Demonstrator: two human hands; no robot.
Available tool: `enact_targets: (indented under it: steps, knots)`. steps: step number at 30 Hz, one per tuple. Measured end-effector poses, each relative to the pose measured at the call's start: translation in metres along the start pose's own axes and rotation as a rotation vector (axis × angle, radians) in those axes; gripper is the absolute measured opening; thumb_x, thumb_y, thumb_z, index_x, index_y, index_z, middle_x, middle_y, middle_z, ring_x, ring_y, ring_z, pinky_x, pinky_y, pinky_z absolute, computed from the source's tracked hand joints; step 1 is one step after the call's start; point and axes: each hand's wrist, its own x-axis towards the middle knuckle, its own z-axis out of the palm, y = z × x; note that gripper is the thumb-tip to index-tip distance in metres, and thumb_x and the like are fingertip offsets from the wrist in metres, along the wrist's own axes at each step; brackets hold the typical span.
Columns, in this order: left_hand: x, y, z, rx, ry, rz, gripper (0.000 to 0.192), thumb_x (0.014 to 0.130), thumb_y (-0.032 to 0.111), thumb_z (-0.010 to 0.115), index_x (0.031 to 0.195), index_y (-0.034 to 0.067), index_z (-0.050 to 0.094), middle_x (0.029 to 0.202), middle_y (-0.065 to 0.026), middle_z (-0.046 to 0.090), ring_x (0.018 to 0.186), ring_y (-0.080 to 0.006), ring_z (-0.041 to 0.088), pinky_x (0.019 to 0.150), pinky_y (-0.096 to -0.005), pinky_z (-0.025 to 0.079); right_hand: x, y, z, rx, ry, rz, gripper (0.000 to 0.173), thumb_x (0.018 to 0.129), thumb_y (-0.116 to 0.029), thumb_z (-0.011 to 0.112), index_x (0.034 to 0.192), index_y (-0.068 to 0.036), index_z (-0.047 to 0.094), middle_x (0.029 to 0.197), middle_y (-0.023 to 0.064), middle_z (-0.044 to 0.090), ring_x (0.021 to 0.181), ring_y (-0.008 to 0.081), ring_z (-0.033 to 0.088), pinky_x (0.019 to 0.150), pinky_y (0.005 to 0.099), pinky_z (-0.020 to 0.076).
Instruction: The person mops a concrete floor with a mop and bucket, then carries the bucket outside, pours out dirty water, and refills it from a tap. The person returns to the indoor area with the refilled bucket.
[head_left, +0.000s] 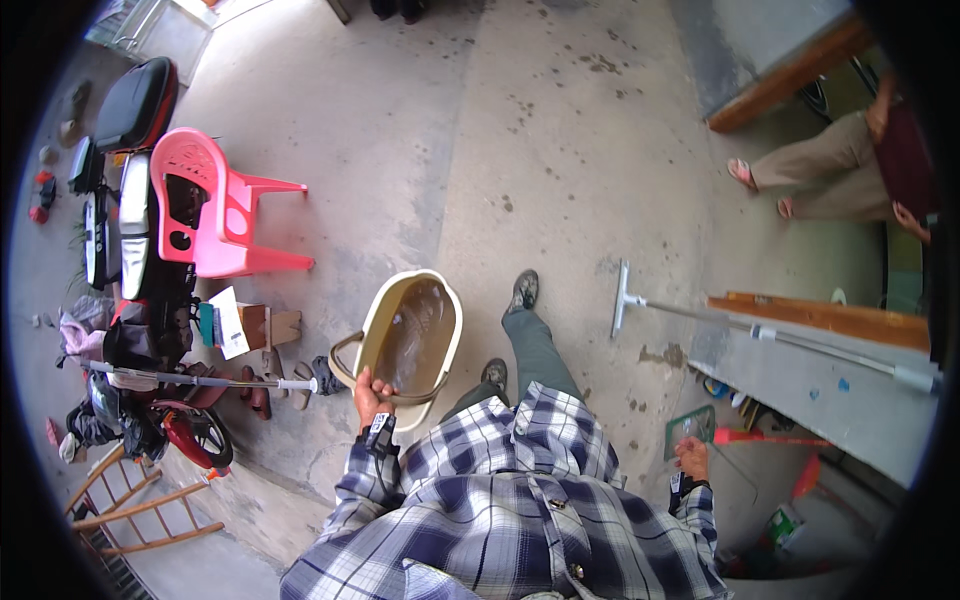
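My left hand (373, 399) grips the curved handle of a beige plastic mop bucket (361, 358). Brownish water (420, 334) fills part of the bucket, and its rim is cream. Off to my right side hangs my right hand (691, 459), its fingers curled. Just beyond it appears a green-framed mesh object (694, 426); whether the hand touches it is unclear. A long-handled floor squeegee (621, 298) leans out over the floor ahead on the right, its pole (697, 313) running past a wooden-edged doorway. Under me, my two camouflage-patterned shoes (525, 289) are in mid-stride.
A pink plastic chair (214, 247) stands at left beside a red motorcycle (184, 435). A mop pole (225, 381) and several shoes (257, 394) lie nearby. Wooden ladder-like frames (150, 517) are at lower left. Another person's legs (817, 150) show at right. Wet spots (508, 202) dot the concrete.
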Motion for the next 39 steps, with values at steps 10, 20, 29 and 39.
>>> enact_targets:
  steps: [10, 20, 29, 39]
  knots:
    - [0.018, 0.033, 0.011, -0.336, 0.258, 0.139, 0.033, 0.077, 0.038, 0.054, 0.060, 0.018, 0.035, 0.047, 0.0021, 0.034, 0.041, -0.0168, 0.038, 0.047, -0.0378, 0.041, 0.191, -0.169, -0.006, -0.713, -0.066, -0.260, 0.012, 0.064, -0.020, 0.059, 0.065, -0.008, 0.061, 0.065, 0.0138, 0.060, 0.068, 0.0305, 0.060, 0.065, 0.0365, 0.0479]
    - [0.083, 0.047, 0.042, -0.441, 0.295, 0.089, 0.045, 0.078, 0.050, 0.043, 0.048, 0.017, 0.034, 0.043, -0.0019, 0.041, 0.046, -0.0246, 0.044, 0.041, -0.0373, 0.036, 0.298, -0.566, 0.051, -0.341, -0.036, -0.696, 0.019, 0.064, -0.016, 0.059, 0.078, -0.002, 0.057, 0.067, 0.0138, 0.059, 0.064, 0.0260, 0.058, 0.060, 0.0325, 0.0454]
    - [0.260, 0.106, 0.102, -0.321, 0.312, 0.008, 0.046, 0.078, 0.049, 0.041, 0.048, 0.014, 0.035, 0.038, -0.0045, 0.037, 0.035, -0.0234, 0.039, 0.042, -0.0401, 0.040, 0.354, -0.764, 0.178, -0.544, -0.016, -0.741, 0.019, 0.062, -0.017, 0.061, 0.077, -0.005, 0.060, 0.070, 0.0137, 0.061, 0.070, 0.0271, 0.059, 0.066, 0.0343, 0.0463]
    - [0.344, 0.238, 0.251, -0.696, 0.450, 0.007, 0.033, 0.076, 0.041, 0.054, 0.064, 0.018, 0.034, 0.046, 0.0009, 0.035, 0.038, -0.0174, 0.035, 0.040, -0.0379, 0.037, 0.340, -0.982, 0.296, -0.775, -0.097, -0.868, 0.022, 0.063, -0.019, 0.063, 0.081, -0.006, 0.060, 0.075, 0.0137, 0.061, 0.074, 0.0288, 0.059, 0.067, 0.0356, 0.0463]
